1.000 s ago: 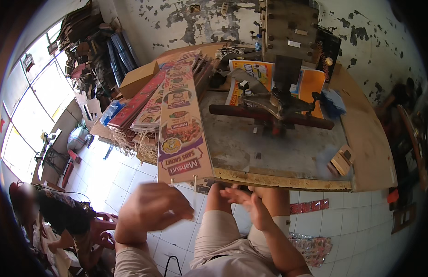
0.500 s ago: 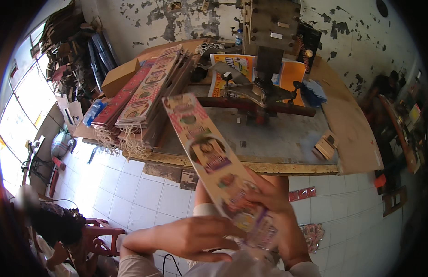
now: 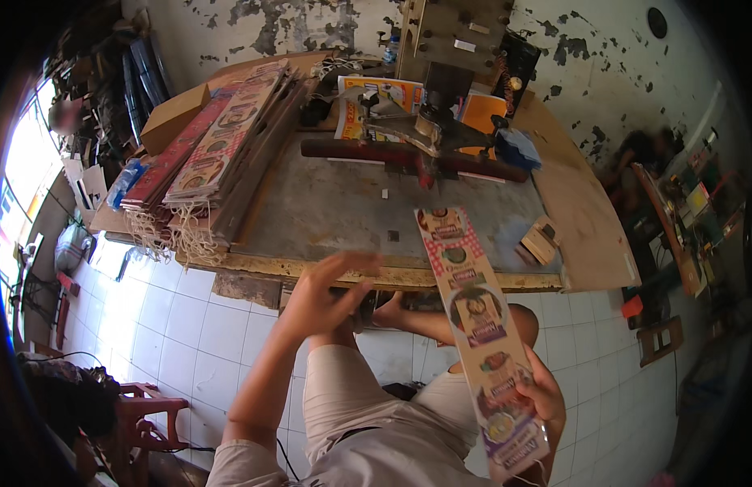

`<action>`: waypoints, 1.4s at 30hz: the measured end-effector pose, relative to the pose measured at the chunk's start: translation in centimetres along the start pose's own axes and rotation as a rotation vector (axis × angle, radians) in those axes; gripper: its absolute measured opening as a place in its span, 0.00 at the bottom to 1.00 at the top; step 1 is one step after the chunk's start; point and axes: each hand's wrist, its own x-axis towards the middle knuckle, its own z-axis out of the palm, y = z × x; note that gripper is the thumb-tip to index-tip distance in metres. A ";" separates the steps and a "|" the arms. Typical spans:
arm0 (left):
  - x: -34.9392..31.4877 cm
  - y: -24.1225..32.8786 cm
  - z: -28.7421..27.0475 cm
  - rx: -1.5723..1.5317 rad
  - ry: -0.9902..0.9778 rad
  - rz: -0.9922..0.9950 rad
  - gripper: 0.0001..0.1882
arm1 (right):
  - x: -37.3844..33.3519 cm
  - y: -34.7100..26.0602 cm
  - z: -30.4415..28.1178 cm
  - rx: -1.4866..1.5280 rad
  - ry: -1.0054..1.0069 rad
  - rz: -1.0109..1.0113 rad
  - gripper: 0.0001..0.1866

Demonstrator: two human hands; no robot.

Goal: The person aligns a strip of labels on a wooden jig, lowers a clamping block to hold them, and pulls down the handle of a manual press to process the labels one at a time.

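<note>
My right hand (image 3: pixel 545 388) grips a long narrow printed cardboard strip (image 3: pixel 483 321) by its lower right edge. The strip has food pictures and a red checked border, and a thin string shows at its lower end. It stands tilted over my lap, its top end in front of the table. My left hand (image 3: pixel 327 288) is held up near the table's front edge, fingers apart, with nothing in it. On the table's left lies a stack of similar strips (image 3: pixel 221 146) with loose strings hanging from the front ends, beside a pile of red strips (image 3: pixel 161 180).
A metal press with a dark red crossbar (image 3: pixel 416 154) stands on the grey tabletop (image 3: pixel 311 203). A small wooden block (image 3: pixel 540 240) lies at the right. A cardboard box (image 3: pixel 174 118) rests at the back left. Below left is a red plastic stool (image 3: pixel 152 418) beside another person.
My right hand has carried the strip to the right and turned it more upright. My left hand has left the strip's lower end and risen toward the table edge. The view has shifted slightly.
</note>
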 end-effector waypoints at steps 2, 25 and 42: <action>1.6 -2.8 0.4 0.054 -0.004 -0.035 0.17 | 3.1 1.9 -0.6 -0.069 -0.032 -0.027 0.51; 7.2 -8.9 4.5 0.461 -0.138 0.089 0.39 | 18.0 1.1 4.2 -1.293 0.456 -0.784 0.24; 7.0 -9.1 4.5 0.476 -0.149 0.051 0.40 | 29.7 -0.5 1.6 -1.446 0.276 -0.822 0.25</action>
